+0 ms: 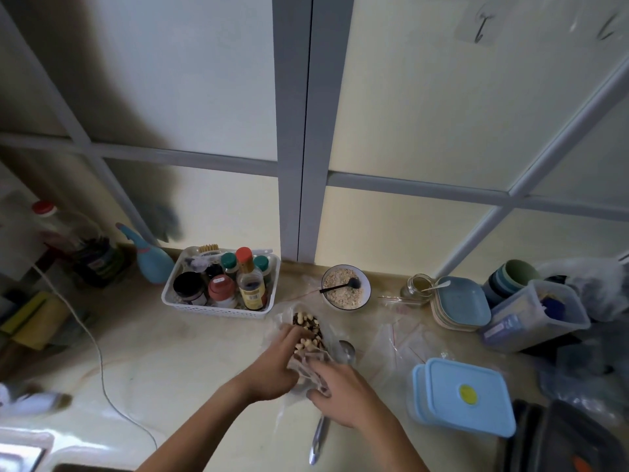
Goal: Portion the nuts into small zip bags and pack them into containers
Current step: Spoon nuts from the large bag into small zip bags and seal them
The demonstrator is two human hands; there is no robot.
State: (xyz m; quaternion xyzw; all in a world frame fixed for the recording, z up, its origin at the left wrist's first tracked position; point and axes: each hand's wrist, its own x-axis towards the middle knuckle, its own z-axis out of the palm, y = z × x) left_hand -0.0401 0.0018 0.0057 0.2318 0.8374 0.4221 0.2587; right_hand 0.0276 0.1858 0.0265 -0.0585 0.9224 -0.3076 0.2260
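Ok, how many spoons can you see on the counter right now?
3. A black spoon rests in the oat bowl, a pale spoon stands in the glass jar, and a metal spoon lies partly under the hands. Others may be hidden.

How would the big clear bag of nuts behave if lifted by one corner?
Probably floppy: the bag of nuts looks like thin, crumpled film. Likely bottom-heavy and saggy, since it is well filled. With both hands at its mouth, it seems open, so nuts may spill.
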